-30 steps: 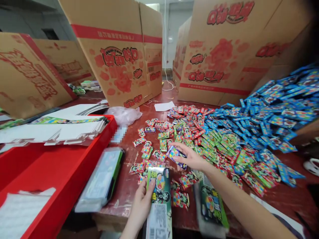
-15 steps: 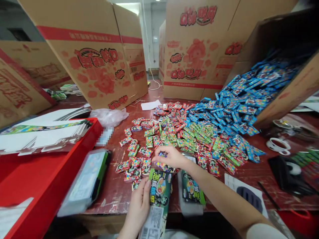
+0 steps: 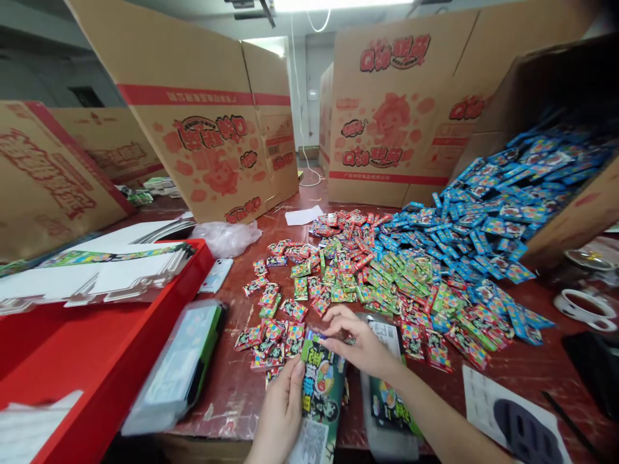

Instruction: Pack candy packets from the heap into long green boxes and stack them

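My left hand [image 3: 283, 403] grips a printed green-and-black candy box [image 3: 322, 380], holding it tilted at the table's front edge. Its lower part runs out of the frame. At the box's upper end, a small blue-purple candy packet [image 3: 315, 335] shows partly. The bent fingers of my right hand [image 3: 360, 341] are closed around that packet's visible end, close to my left thumb. Small red packets [image 3: 271, 335] lie just beyond the box. Under my right forearm, a similar green-and-black pack in clear plastic [image 3: 387, 403] is partly hidden.
Green packets [image 3: 401, 270] and blue packets [image 3: 483, 225] spread from a tipped carton [image 3: 575, 212] at right. A red bin [image 3: 120, 335] with white card sheets stands left, beside a plastic-wrapped stack [image 3: 178, 361] and a phone [image 3: 216, 276]. A white cup [image 3: 583, 309] sits far right.
My right hand has moved down with the small packet, from above the packets to the box's upper end. My left hand still grips the box. The camera view has shifted.
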`<state>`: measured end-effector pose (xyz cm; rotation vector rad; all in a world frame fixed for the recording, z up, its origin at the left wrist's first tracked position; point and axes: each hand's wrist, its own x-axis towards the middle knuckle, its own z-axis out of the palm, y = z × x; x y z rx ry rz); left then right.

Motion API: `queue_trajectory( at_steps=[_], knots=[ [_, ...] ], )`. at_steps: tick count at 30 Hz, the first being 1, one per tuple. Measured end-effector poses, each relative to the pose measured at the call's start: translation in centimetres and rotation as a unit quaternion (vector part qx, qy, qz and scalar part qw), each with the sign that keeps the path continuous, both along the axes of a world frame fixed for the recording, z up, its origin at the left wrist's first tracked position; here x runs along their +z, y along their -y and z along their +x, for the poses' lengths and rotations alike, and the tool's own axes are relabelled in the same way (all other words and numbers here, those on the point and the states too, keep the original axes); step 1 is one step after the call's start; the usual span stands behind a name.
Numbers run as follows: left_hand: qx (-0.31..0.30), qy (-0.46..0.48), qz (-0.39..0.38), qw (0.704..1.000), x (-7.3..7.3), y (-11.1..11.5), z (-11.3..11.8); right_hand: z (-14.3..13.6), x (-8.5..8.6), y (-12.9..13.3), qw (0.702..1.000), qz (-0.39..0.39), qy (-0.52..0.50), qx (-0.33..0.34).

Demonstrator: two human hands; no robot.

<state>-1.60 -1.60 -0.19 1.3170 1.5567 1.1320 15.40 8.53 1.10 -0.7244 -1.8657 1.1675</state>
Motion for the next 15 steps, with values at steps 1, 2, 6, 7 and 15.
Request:
queue_trajectory(
  at_steps=[1,2,6,7,15],
  knots=[
    [0.001,-0.008,-0.001,1.0,-0.2,0.0,0.0,0.1,-0.3,0.2,1.0,-0.001,-0.001,0.001],
    [0.005,-0.019,-0.002,1.0,-0.4,0.0,0.1,0.2,-0.5,0.3,1.0,-0.004,-0.004,-0.001],
    [0.015,-0.065,0.007,0.998,-1.3,-0.2,0.4,0.6,-1.1,0.7,1.0,-0.009,-0.02,-0.012],
    [0.01,-0.077,0.011,0.997,-1.4,-0.3,0.4,0.6,-1.1,0.7,1.0,-0.009,-0.022,-0.013],
    [-0.093,-0.169,0.026,0.981,0.0,-1.2,0.1,1.5,1.7,-0.4,0.998,0.031,0.005,0.063]
  ],
)
